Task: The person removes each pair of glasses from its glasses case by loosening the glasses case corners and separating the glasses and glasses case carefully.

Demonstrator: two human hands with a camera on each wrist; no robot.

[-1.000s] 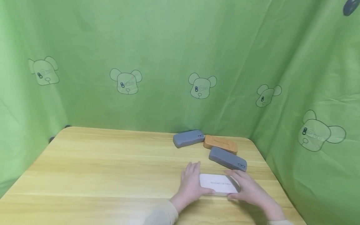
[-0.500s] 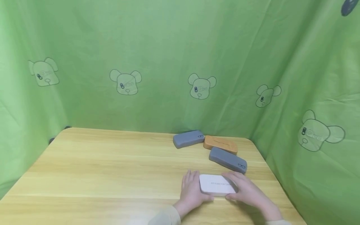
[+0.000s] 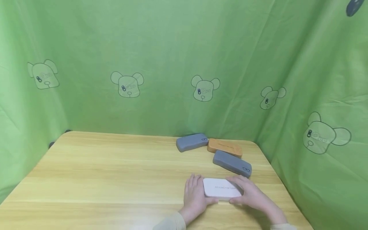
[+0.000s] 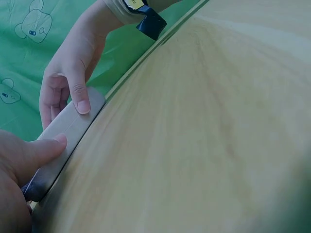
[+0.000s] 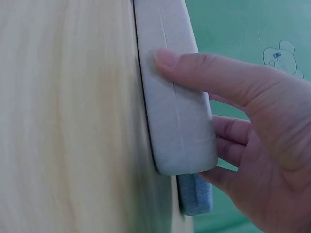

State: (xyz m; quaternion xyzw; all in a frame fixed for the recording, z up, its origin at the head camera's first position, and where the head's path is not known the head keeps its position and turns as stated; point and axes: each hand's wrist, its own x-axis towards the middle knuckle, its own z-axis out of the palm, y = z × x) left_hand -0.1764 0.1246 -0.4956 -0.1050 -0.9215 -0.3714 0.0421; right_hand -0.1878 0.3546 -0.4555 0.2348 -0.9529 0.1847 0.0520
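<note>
A white glasses case (image 3: 219,187) with printed lettering on its lid lies on the table between the two hands. The left hand (image 3: 195,195) holds the case's left end, fingers along that end and thumb on the near side. At the opposite end, the right hand (image 3: 250,193) grips the case, thumb on its near side and fingers over the far edge. The left wrist view has both thumbs on the pale seamed side of the case (image 4: 73,127). Close up in the right wrist view, the right thumb (image 5: 194,68) lies across the seam of the case (image 5: 175,121).
Behind the hands, a grey glasses case (image 3: 232,163) lies slantwise close to an orange-brown case (image 3: 225,147). Another grey case (image 3: 191,142) lies near the back edge of the wooden table (image 3: 100,172). A green curtain (image 3: 161,48) surrounds the back and sides.
The left hand's fingers have drawn back toward the near side and lie lower along the case's end. The right hand has shifted slightly left, covering more of the lid. The other cases stay put.
</note>
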